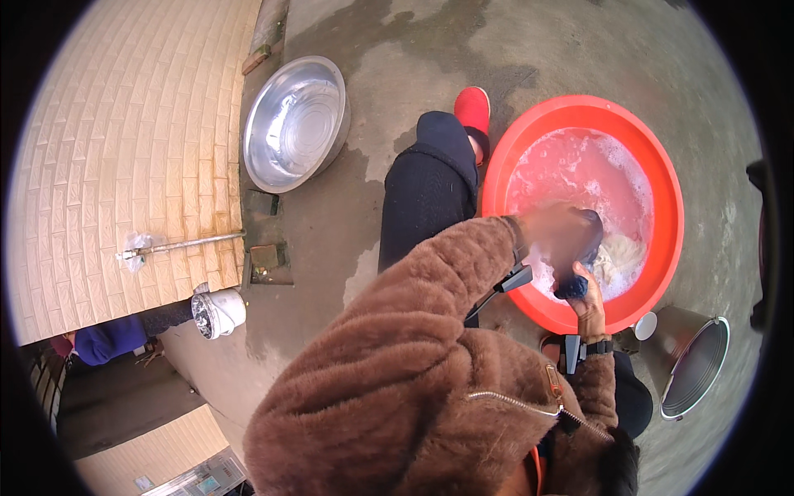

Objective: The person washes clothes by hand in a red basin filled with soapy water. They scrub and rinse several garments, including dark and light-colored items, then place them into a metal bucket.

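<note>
A large red plastic tub (669, 186) of sudsy water stands before me on the right. Over its near left part, my left hand (552, 232), blurred by motion, grips a wet dark blue cloth (592, 229) that bulges past its fingers. The cloth's lower end is held by my right hand (586, 296), nearer the tub's rim, with the thumb raised along it. A pale cloth (620, 254) lies in the suds just right of the dark one. The fingers of my left hand are not clear.
A wide metal basin (304, 124) rests on the concrete near the tiled wall (136, 124). A metal bucket (679, 359) and a small white cup (646, 326) are beside the tub. A white pail (218, 313) stands by a wall corner, near a pipe (192, 242). Another person (108, 340) is partly visible far left.
</note>
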`<state>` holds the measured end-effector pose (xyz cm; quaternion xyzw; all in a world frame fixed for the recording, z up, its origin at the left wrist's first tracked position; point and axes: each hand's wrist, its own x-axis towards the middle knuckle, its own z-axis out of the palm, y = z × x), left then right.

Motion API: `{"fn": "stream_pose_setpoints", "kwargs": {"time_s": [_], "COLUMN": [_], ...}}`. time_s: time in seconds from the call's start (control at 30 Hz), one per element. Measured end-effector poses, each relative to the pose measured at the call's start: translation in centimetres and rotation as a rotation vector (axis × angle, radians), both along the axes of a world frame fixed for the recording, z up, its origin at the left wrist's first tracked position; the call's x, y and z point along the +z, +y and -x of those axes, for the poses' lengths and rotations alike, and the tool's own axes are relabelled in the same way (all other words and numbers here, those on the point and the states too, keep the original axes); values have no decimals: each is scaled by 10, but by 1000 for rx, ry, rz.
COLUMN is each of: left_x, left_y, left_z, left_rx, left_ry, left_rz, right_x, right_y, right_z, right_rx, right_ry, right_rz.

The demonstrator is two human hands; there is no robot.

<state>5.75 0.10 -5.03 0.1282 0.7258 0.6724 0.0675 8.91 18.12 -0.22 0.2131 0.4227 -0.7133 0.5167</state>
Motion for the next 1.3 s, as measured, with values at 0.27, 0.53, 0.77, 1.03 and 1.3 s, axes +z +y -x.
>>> {"fn": "stream_pose_setpoints", "kwargs": {"time_s": [0.27, 0.53, 0.77, 1.03, 1.3], "left_x": [24, 6, 50, 91, 127], "left_y": [23, 42, -2, 5, 7], "left_z": [-11, -24, 13, 30, 34], "left_rx": [183, 612, -7, -238, -275], "left_ry": [-498, -785, -862, -484, -691], "left_rz": [334, 358, -351, -736, -561], "right_x": [-40, -44, 28, 69, 91], "right_y": [-28, -34, -7, -18, -7], "right_z": [-8, -35, -4, -25, -8], "right_rx": [197, 362, -338, -661, -292], "right_ry": [609, 1062, -4, -572, -363], "right_rz": [-523, -866, 38, 1196, 1039]}}
